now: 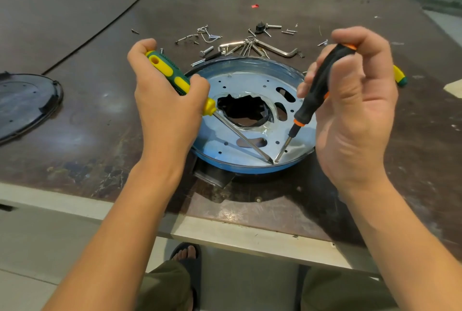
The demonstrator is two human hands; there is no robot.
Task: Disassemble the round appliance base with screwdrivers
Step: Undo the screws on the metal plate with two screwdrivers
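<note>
Spreading wide, the dark bench (100, 140) carries the round appliance base (250, 80) near its front edge, with bare room to the left. A black cover (25, 103) is cut off at the frame's left edge. The left hand (165, 105) grips a green-yellow screwdriver (165, 68) and the right hand (355, 115) clasps a black-orange screwdriver (316, 88). Both tips sit just beside each other at the base's near rim. Another handle (400, 77) is mostly hidden behind the right hand. Loose screws (207, 35) lie beyond.
</note>
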